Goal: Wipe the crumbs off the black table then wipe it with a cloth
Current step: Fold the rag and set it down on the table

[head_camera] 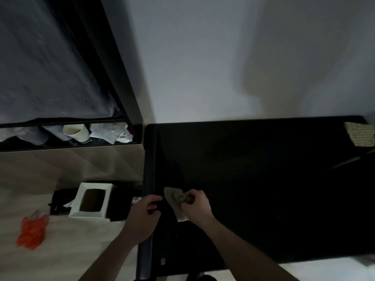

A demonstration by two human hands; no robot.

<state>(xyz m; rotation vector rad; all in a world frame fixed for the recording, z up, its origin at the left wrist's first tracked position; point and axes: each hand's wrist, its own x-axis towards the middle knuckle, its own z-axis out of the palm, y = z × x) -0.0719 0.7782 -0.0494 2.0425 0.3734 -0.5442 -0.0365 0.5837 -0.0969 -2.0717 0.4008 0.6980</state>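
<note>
The room is dim and the picture grainy. The black desk [263, 179] swallows nearly all light beyond the hands, its surface reading as one flat dark patch with no detail. The wall [223, 57] above the hands is the brightest area, with a broad soft shadow spread across its right part. The pale floor [60, 250] left of the hands catches some light. Straight edges bow outward near the frame borders, and the orange bag [32, 230] far left of the hands is smeared with blur.
</note>
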